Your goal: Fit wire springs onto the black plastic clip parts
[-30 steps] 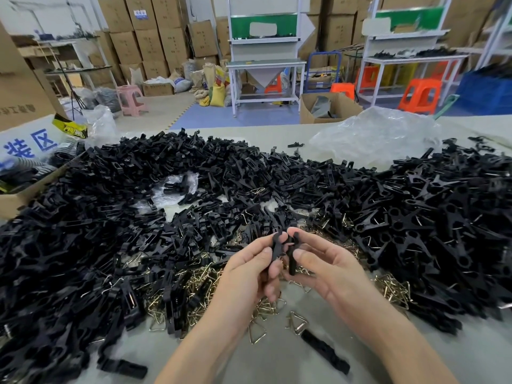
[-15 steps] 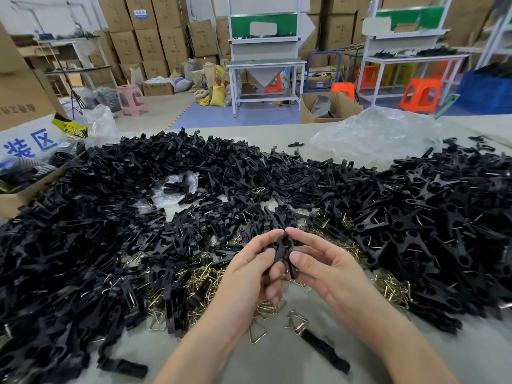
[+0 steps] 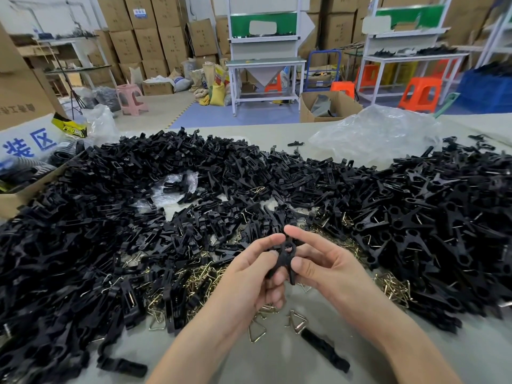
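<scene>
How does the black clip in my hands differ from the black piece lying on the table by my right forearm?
The held clip is pinched between the left hand and right hand, off the table; the loose piece lies flat on it. The held clip has splayed legs below a round eye; the loose piece is one straight strip. Both are black plastic.

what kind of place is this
Most likely a small assembly workshop: a table heaped with black clip parts and wire springs, stacked cartons at the back, workbenches with plastic stools. The left hand and right hand hold one clip.
</scene>
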